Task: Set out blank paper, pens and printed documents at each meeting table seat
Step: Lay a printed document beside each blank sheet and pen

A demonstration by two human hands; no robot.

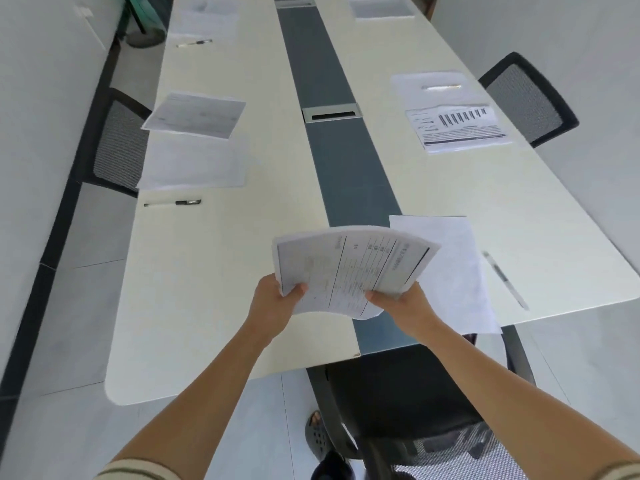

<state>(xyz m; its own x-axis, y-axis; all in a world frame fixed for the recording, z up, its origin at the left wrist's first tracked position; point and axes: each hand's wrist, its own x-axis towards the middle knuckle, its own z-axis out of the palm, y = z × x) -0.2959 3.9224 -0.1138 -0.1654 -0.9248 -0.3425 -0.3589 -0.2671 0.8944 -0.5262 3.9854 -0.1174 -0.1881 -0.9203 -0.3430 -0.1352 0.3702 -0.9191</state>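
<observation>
Above the table (pixel 207 271) end, the left hand (pixel 277 303) and right hand (pixel 405 306) each grip the near edge of the printed documents (pixel 353 268), thumbs on top. The stack reaches forward over a blank sheet (pixel 453 268).

Office meeting room: a long white conference table (pixel 214 278) with a central grey cable strip (pixel 332 161), mesh-backed office chairs (pixel 530 98) alongside, and plain pale walls.

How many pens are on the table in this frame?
4: far-left pen; near-left pen; mid-right pen, blurred, on a blank sheet; near-right pen. The far-right papers are cut off by the frame, so another may be hidden.
</observation>
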